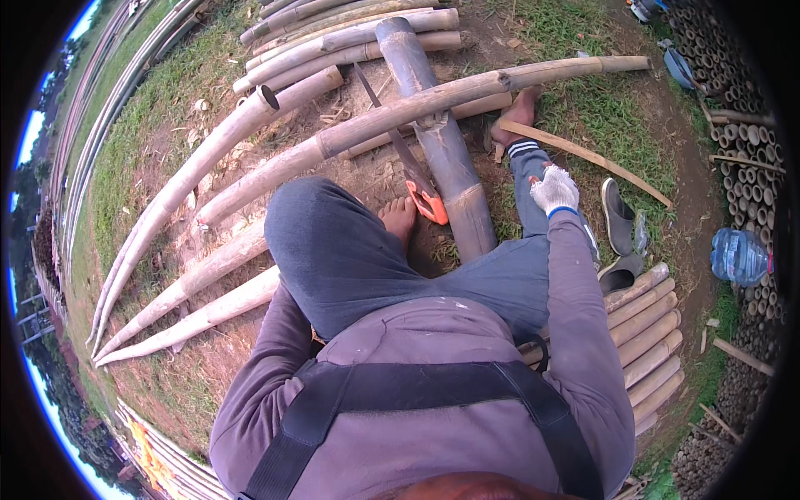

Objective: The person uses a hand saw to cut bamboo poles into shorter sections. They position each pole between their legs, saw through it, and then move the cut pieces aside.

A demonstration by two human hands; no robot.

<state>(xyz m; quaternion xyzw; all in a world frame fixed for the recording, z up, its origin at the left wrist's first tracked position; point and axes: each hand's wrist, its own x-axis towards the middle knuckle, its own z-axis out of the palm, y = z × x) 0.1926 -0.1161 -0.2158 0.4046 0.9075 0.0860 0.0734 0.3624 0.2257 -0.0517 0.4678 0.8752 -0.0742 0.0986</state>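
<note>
The right hand, in a white knitted glove, rests curled at one o'clock on the blue cloth trouser leg; whether it grips cannot be told. The left hand is hidden. At twelve, an orange-handled, straight-bladed saw lies just beside a smooth, dark bamboo log; grassy soil separates log and leg.

We read no text, label, number or sign anywhere in frame. On the orange handsaw handle, mid-frame, and plastic water jug, right edge, we resolve no lettering.
</note>
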